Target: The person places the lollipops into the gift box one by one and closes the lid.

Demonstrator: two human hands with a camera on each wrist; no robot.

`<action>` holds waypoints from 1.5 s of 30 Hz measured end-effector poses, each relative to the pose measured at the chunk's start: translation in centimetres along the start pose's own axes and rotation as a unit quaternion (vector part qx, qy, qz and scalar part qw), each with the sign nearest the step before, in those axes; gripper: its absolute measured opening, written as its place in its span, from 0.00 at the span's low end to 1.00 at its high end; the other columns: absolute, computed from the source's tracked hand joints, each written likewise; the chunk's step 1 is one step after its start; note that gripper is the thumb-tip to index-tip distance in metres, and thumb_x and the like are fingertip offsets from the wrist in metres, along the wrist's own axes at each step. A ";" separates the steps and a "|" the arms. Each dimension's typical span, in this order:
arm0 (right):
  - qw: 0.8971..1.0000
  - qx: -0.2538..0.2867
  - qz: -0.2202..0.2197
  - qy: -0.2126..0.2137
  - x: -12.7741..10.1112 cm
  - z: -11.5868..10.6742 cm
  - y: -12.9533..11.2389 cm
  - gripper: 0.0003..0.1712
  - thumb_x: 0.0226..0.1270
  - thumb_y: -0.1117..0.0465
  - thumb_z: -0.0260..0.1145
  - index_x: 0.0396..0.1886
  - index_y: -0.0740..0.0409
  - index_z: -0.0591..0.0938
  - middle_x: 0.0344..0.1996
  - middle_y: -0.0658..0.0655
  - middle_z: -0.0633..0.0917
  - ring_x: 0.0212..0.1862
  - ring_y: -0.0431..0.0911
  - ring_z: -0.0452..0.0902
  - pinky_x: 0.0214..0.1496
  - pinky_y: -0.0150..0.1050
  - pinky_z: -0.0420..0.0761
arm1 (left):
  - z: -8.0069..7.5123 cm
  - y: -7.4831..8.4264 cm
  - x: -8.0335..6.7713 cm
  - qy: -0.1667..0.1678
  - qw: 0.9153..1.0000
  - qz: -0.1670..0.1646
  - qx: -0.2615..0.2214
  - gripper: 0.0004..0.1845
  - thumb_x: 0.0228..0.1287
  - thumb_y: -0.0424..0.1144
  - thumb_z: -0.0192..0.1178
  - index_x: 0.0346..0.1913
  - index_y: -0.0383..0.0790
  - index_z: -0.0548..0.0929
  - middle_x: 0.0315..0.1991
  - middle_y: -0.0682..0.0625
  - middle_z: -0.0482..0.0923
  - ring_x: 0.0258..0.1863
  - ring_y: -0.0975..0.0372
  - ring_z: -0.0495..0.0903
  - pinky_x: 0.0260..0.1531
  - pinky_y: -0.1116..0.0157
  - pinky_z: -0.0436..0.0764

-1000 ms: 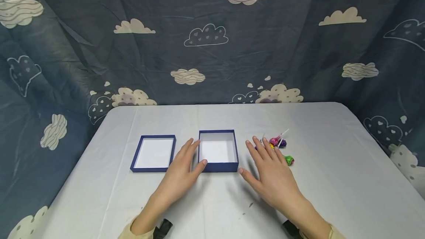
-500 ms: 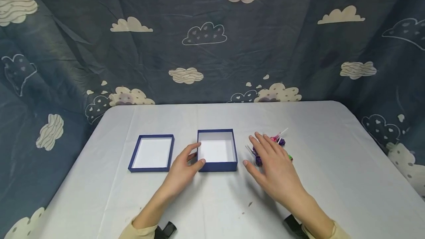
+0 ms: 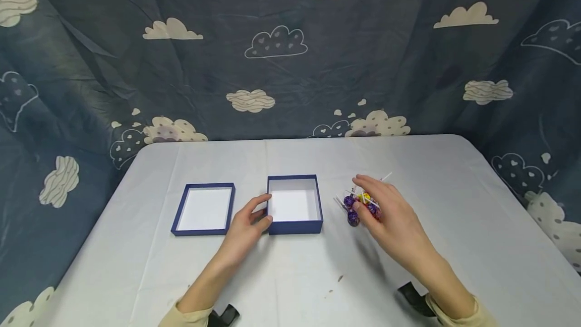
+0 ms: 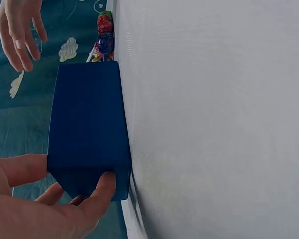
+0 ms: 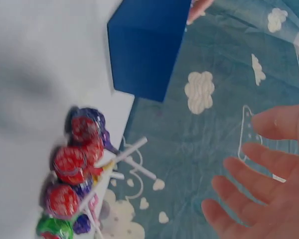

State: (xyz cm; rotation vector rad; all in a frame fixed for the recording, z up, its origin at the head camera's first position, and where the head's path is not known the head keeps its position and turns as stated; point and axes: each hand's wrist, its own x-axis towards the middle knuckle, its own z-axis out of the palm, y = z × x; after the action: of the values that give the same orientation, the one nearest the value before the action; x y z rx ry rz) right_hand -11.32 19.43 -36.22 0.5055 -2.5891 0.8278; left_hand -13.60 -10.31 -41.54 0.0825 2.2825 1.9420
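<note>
While the left hand [image 3: 245, 228] rests spread thumb and fingertips against the left wall of the smooth blue box [image 3: 297, 227], the right hand [image 3: 399, 221] hangs wide above shiny-wrapped lollipops [image 3: 353, 218], right of box. Box squarish, white inside, mouth up. Lollipops ball-headed; thin sticks splay, some pointing far-left, one far-right. Shallow lid [image 3: 201, 232] lies left on white table [image 3: 299, 276].

The two sleeves [image 3: 183, 318] are plain pale yellow, with a blocky black camera [image 3: 415, 298] beside each.
</note>
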 end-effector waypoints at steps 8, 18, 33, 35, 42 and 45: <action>0.999 0.017 0.035 -0.033 0.4 -2.0 1.2 0.20 0.69 0.63 0.65 0.60 0.55 0.78 0.55 0.57 0.81 0.58 0.55 0.75 0.55 0.60 0.74 | -0.1 0.0 0.1 0.008 1.000 -0.001 -0.002 0.26 0.65 0.28 0.58 0.67 0.41 0.74 0.73 0.42 0.58 0.66 0.45 0.67 0.59 0.49 0.72; 0.989 0.055 0.056 -0.123 1.0 -3.2 5.3 0.12 0.67 0.61 0.68 0.50 0.52 0.83 0.49 0.53 0.84 0.51 0.51 0.79 0.52 0.56 0.77 | -0.2 0.1 0.1 0.006 1.000 -0.005 0.002 0.26 0.66 0.29 0.58 0.66 0.41 0.74 0.73 0.42 0.59 0.66 0.45 0.67 0.60 0.48 0.72; 0.960 0.099 0.120 -0.234 0.8 -2.7 11.5 0.16 0.61 0.66 0.71 0.49 0.61 0.83 0.46 0.57 0.84 0.47 0.51 0.78 0.49 0.49 0.80 | -0.2 0.1 0.0 0.002 1.000 -0.007 -0.005 0.26 0.66 0.30 0.59 0.67 0.42 0.74 0.73 0.44 0.59 0.67 0.47 0.66 0.60 0.48 0.71; 0.955 0.100 0.124 -0.250 0.7 -2.5 12.2 0.17 0.59 0.66 0.71 0.49 0.62 0.83 0.45 0.56 0.84 0.45 0.50 0.78 0.48 0.47 0.80 | -0.2 0.1 0.0 0.001 1.000 -0.008 -0.006 0.25 0.66 0.30 0.59 0.67 0.43 0.74 0.73 0.44 0.59 0.67 0.47 0.67 0.60 0.48 0.71; 0.947 0.095 0.130 -0.279 0.3 -1.8 13.6 0.20 0.57 0.63 0.74 0.50 0.62 0.82 0.42 0.53 0.83 0.41 0.47 0.74 0.40 0.36 0.77 | -0.1 0.0 0.0 0.000 1.000 -0.010 -0.012 0.25 0.66 0.30 0.59 0.67 0.43 0.74 0.73 0.45 0.59 0.67 0.48 0.66 0.60 0.49 0.71; 0.946 0.096 0.137 -0.277 0.1 -1.6 13.7 0.20 0.57 0.63 0.74 0.49 0.62 0.82 0.39 0.53 0.82 0.40 0.48 0.73 0.38 0.35 0.75 | -0.1 0.0 0.0 -0.002 1.000 -0.011 -0.013 0.25 0.66 0.30 0.59 0.67 0.43 0.74 0.73 0.45 0.59 0.67 0.48 0.66 0.60 0.49 0.71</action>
State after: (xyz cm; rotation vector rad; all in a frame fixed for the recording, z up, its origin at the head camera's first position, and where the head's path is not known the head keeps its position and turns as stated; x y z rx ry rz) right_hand -17.07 30.84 -41.42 0.4943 -3.1640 1.1792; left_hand -13.60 -10.40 -41.51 0.0574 2.2461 1.9574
